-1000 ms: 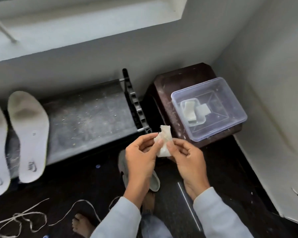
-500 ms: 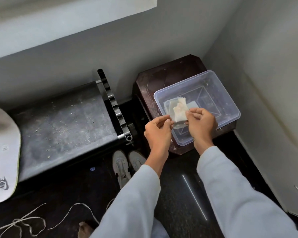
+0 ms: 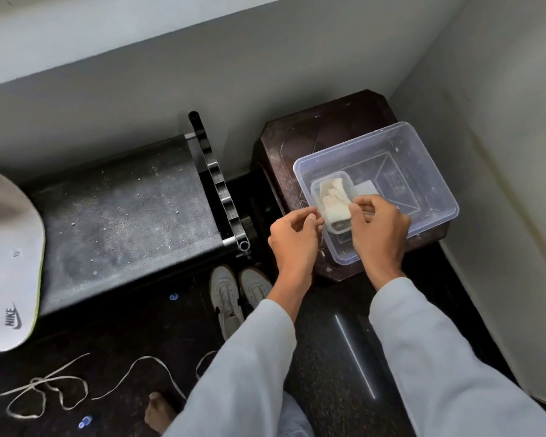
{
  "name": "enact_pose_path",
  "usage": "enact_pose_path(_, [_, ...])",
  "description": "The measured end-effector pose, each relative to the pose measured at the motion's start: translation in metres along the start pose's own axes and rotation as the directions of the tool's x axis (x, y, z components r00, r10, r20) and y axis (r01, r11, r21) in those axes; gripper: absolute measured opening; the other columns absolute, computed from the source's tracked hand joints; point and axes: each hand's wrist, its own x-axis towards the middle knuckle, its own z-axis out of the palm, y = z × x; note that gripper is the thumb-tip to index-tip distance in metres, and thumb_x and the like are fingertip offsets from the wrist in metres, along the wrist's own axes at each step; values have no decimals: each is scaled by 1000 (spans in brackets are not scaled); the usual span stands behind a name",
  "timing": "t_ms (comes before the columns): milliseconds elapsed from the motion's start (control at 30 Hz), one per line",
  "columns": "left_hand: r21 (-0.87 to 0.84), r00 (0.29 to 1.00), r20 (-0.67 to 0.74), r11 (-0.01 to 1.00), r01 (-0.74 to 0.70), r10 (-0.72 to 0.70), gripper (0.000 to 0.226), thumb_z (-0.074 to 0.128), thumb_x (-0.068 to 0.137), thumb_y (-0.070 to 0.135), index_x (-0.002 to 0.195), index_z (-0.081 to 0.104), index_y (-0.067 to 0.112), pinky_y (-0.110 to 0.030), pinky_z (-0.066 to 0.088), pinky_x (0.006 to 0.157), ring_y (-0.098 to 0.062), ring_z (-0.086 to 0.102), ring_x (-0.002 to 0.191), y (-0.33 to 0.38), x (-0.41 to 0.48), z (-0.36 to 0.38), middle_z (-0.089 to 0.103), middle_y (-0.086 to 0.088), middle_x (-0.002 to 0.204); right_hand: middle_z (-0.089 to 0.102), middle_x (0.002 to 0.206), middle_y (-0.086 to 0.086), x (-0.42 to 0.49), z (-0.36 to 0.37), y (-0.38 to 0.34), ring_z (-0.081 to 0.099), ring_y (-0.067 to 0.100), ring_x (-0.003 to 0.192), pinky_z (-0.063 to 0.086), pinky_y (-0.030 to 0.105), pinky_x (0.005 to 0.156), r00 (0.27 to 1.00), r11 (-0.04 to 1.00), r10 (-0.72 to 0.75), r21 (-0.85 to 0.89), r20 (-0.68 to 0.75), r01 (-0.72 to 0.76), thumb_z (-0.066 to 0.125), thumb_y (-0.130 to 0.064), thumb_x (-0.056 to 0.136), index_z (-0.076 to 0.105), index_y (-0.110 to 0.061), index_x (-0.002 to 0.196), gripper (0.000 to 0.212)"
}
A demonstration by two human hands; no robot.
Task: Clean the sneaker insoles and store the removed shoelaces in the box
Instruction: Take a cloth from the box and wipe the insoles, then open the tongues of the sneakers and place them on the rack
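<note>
Insole (image 3: 11,263) on bench (image 3: 123,216), far left of box. Shoelaces (image 3: 44,392) on floor, well left of box, none stored yet. Left hand (image 3: 293,238) at box's left rim, fingers curled, tips at edge of cloth (image 3: 334,205); cannot tell if gripping. Right hand (image 3: 379,231) over box (image 3: 423,171), pinching cloth's right edge. Risks: one-sided grip may drop cloth outside small tub (image 3: 317,189) in box; pressing near rim may tip light box.

Soft, dim daylight comes from above, beyond the right hand (image 3: 379,234), paling the wall (image 3: 265,67) there. A thin glare streak crosses the dark floor (image 3: 328,389) below that hand. Wide-angle bending curves the edges, and focus is slightly soft throughout.
</note>
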Motion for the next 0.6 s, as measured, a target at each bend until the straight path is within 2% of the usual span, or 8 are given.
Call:
enact_pose_path(167, [-69, 1000, 8, 997, 30, -29, 20, 58, 99, 3, 107, 75, 8, -16, 60, 73, -11, 75, 85, -1, -8, -13, 78, -6, 93, 73, 110, 13, -9, -6, 1, 69, 26, 101, 45, 16, 69, 997, 996, -76, -47, -8, 76, 64, -19, 95, 71, -5, 109, 21])
enact_pose_path(267, [-80, 1000, 1, 996, 31, -31, 20, 57, 99, 4, 104, 75, 12, -21, 61, 80, -13, 76, 89, -6, -13, -25, 78, -5, 94, 73, 104, 14, -15, -8, 1, 69, 28, 96, 46, 20, 76, 993, 990, -121, -74, -11, 120, 64, -17, 95, 72, -4, 107, 19])
enact_pose_path(333, [-86, 1000, 1, 996, 28, -28, 22, 57, 99, 4, 103, 76, 15, -24, 61, 85, -12, 76, 91, -9, -17, -32, 78, -5, 95, 73, 102, 15, -17, -11, 0, 68, 29, 95, 41, 12, 77, 991, 987, -133, -93, -6, 132, 63, -16, 95, 72, -4, 106, 19])
enact_pose_path(367, [-88, 1000, -4, 996, 24, -25, 22, 57, 99, 4, 104, 76, 14, -25, 61, 87, -11, 76, 91, -10, -20, -36, 78, -4, 96, 73, 102, 15, -19, -12, -1, 68, 29, 95, 35, 4, 74, 990, 986, -140, -96, 1, 139, 63, -16, 95, 72, -4, 106, 19])
enact_pose_path(400, [-96, 1000, -13, 995, 17, -18, 22, 56, 100, 3, 105, 75, 13, -24, 61, 88, -10, 76, 91, -10, -22, -44, 78, -4, 97, 73, 102, 15, -23, -11, -3, 67, 29, 95, 30, 2, 68, 988, 984, -154, -94, 12, 154, 63, -17, 95, 72, -4, 105, 19])
enact_pose_path(533, [-70, 996, -31, 994, -81, 79, 24, 56, 99, 5, 106, 76, 18, -27, 60, 91, -5, 75, 92, -17, -33, -74, 78, 2, 97, 72, 105, 15, -47, -12, -19, 65, 30, 94, 28, 10, 73, 960, 957, -276, -82, 38, 278, 63, -14, 93, 72, -6, 104, 16])
enact_pose_path(600, [56, 979, -65, 981, -188, 192, 25, 57, 98, 14, 103, 76, 30, -32, 56, 97, -3, 73, 97, -26, -41, -97, 77, 15, 95, 70, 106, 14, -70, -9, -31, 63, 25, 90, 31, 1, 76, 932, 932, -357, -40, 63, 360, 64, -11, 92, 71, -7, 105, 15])
